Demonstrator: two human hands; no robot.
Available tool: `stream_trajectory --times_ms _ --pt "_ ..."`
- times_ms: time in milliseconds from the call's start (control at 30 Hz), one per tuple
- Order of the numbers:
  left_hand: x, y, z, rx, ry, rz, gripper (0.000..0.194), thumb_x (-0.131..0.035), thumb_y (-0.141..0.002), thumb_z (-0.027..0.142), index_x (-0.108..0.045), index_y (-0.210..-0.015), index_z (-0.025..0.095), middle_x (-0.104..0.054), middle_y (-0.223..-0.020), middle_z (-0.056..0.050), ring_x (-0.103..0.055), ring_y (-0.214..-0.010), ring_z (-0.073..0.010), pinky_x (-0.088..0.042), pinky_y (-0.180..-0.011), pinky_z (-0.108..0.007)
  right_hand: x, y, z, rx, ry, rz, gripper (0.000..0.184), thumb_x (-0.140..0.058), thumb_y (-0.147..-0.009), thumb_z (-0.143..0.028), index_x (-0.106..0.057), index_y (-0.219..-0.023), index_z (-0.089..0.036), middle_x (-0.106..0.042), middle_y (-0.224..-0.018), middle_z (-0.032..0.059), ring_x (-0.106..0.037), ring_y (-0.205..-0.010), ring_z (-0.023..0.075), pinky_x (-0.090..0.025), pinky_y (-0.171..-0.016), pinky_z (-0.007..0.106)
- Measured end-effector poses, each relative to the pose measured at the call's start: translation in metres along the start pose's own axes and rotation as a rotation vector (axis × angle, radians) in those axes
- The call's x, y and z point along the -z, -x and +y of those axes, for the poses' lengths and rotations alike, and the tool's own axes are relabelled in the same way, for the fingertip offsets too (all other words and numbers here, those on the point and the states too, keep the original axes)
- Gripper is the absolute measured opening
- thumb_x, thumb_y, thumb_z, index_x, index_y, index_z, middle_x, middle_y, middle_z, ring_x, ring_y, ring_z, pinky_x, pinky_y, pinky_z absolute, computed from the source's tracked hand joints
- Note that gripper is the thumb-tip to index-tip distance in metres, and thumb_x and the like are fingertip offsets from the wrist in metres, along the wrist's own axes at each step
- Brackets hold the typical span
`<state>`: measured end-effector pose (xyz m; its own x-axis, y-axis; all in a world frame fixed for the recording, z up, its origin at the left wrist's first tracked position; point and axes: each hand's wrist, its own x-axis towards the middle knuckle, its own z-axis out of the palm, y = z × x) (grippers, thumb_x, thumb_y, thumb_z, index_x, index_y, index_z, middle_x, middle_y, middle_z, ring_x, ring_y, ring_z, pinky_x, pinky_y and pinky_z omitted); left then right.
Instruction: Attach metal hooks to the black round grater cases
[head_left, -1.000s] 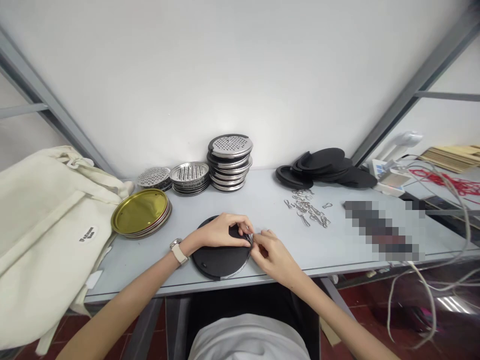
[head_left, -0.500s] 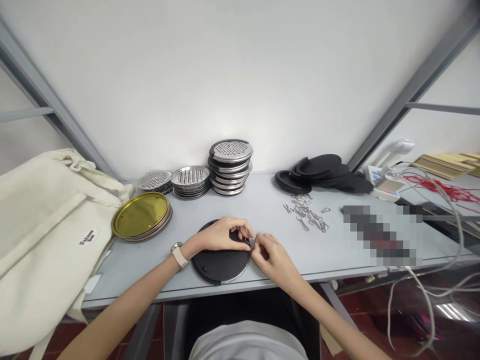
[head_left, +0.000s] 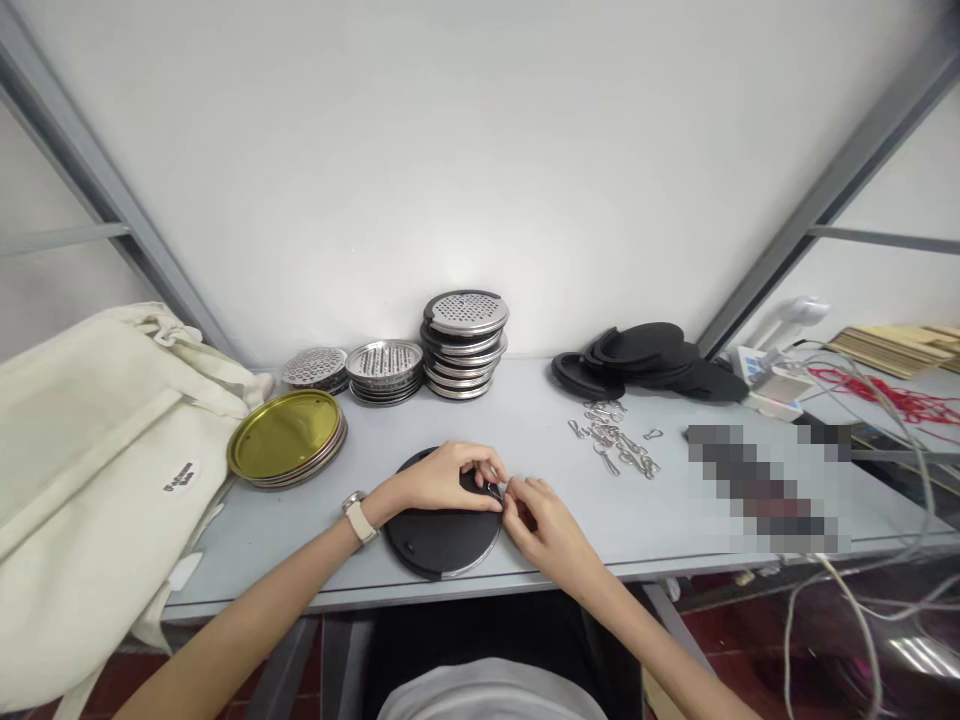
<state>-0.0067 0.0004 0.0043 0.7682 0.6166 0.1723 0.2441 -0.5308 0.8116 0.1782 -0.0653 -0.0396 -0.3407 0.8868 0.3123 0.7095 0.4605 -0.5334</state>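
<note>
A round black disc (head_left: 442, 545) with a silvery edge along its lower right lies flat near the front of the table. My left hand (head_left: 450, 478) rests over its upper part, thumb and fingers pinched on a small metal clip (head_left: 491, 489) at the right rim. Against that same rim my right hand (head_left: 536, 515) is closed, its fingertips meeting those of the left. What the right fingertips grip is hidden. To the right, several loose metal clips (head_left: 611, 437) lie scattered in a heap.
Behind the disc stand a tall stack of black-rimmed grater discs (head_left: 466, 315) and lower stacks of metal graters (head_left: 384, 362). Gold lids (head_left: 285, 435) are piled at left beside a cream bag (head_left: 97, 450). Black discs (head_left: 645, 350) lie at back right; a blurred-out object (head_left: 757, 490) is at right.
The whole view has shifted slightly as the head moved. Both hands stay at the disc's right rim, with only small finger movement around the clip.
</note>
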Motion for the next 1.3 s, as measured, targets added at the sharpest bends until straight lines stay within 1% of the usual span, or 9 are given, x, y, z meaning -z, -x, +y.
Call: stream_trajectory --times_ms 133,300,400,567,700,800,900,1067,1300 --pt "0.0 0.0 0.0 0.023 0.071 -0.024 0.025 -0.071 -0.072 0.023 -0.064 -0.094 0.014 -0.066 -0.085 -0.004 -0.059 -0.075 -0.0112 -0.048 -0.071 -0.021 0.001 0.0 -0.002 0.006 0.004 0.007 0.02 -0.041 -0.09 -0.016 -0.039 -0.07 -0.021 -0.05 -0.068 0.0003 -0.047 -0.07 0.0174 -0.036 -0.066 0.029" --pt "-0.001 0.0 0.0 0.022 0.125 -0.056 0.022 -0.068 -0.076 0.023 -0.065 -0.095 0.013 -0.067 -0.084 -0.005 -0.06 -0.077 -0.0118 -0.049 -0.073 -0.022 0.001 0.0 0.0 0.035 0.02 0.007 0.022 -0.035 -0.092 -0.015 -0.041 -0.072 -0.021 -0.051 -0.068 0.0018 -0.047 -0.069 0.0184 -0.037 -0.064 0.029" --pt "0.0 0.0 0.0 0.015 0.072 -0.055 0.021 -0.066 -0.077 0.022 -0.065 -0.097 0.014 -0.068 -0.085 -0.004 -0.059 -0.077 -0.0109 -0.046 -0.07 -0.02 -0.003 -0.001 0.004 0.028 0.047 0.016 0.023 -0.033 -0.093 -0.016 -0.041 -0.073 -0.021 -0.051 -0.069 0.0022 -0.047 -0.068 0.0185 -0.037 -0.065 0.03" --pt "0.0 -0.001 0.0 0.001 -0.067 0.003 0.014 -0.058 -0.082 0.018 -0.066 -0.094 0.014 -0.066 -0.083 -0.002 -0.053 -0.071 -0.0087 -0.042 -0.067 -0.019 -0.008 0.0 0.008 0.016 0.085 0.039 0.025 -0.03 -0.095 -0.018 -0.042 -0.074 -0.021 -0.051 -0.07 0.0029 -0.047 -0.068 0.0188 -0.038 -0.066 0.031" --pt "0.0 -0.001 -0.001 -0.002 -0.102 0.013 0.012 -0.056 -0.085 0.019 -0.065 -0.091 0.015 -0.063 -0.08 -0.001 -0.05 -0.069 -0.0088 -0.04 -0.066 -0.019 -0.007 0.0 0.005 -0.027 0.032 0.043 0.025 -0.03 -0.096 -0.021 -0.04 -0.073 -0.022 -0.051 -0.071 0.0023 -0.048 -0.069 0.0186 -0.038 -0.065 0.03" --pt "-0.001 -0.001 -0.002 0.01 -0.115 0.03 0.012 -0.054 -0.086 0.021 -0.063 -0.088 0.014 -0.06 -0.078 -0.001 -0.047 -0.067 -0.0085 -0.039 -0.063 -0.019 -0.002 0.0 0.0 -0.065 -0.063 0.047 0.018 -0.033 -0.096 -0.023 -0.04 -0.079 -0.022 -0.053 -0.073 0.0013 -0.048 -0.069 0.0183 -0.038 -0.064 0.029" --pt "-0.002 -0.001 -0.003 0.013 -0.138 0.045 0.012 -0.053 -0.087 0.022 -0.063 -0.087 0.014 -0.058 -0.079 -0.001 -0.048 -0.068 -0.0088 -0.04 -0.065 -0.02 0.003 0.0 -0.005 -0.059 -0.133 0.024 0.013 -0.033 -0.096 -0.024 -0.039 -0.084 -0.022 -0.053 -0.072 -0.0004 -0.047 -0.068 0.0177 -0.038 -0.064 0.029" --pt "-0.002 -0.001 -0.005 0.008 -0.164 0.074 0.011 -0.055 -0.085 0.022 -0.064 -0.087 0.015 -0.057 -0.082 -0.001 -0.05 -0.071 -0.0097 -0.041 -0.068 -0.021 0.007 0.0 -0.008 -0.054 -0.144 -0.012 0.012 -0.037 -0.093 -0.021 -0.039 -0.081 -0.022 -0.048 -0.066 -0.0027 -0.045 -0.064 0.0165 -0.037 -0.065 0.029" --pt "0.0 -0.001 -0.005 0.017 -0.123 0.045 0.011 -0.057 -0.085 0.022 -0.066 -0.087 0.016 -0.058 -0.086 -0.002 -0.054 -0.076 -0.0101 -0.043 -0.073 -0.022 0.004 0.0 -0.005 -0.052 -0.092 -0.005 0.015 -0.037 -0.091 -0.017 -0.039 -0.077 -0.022 -0.052 -0.072 0.0 -0.047 -0.071 0.0175 -0.038 -0.067 0.03"
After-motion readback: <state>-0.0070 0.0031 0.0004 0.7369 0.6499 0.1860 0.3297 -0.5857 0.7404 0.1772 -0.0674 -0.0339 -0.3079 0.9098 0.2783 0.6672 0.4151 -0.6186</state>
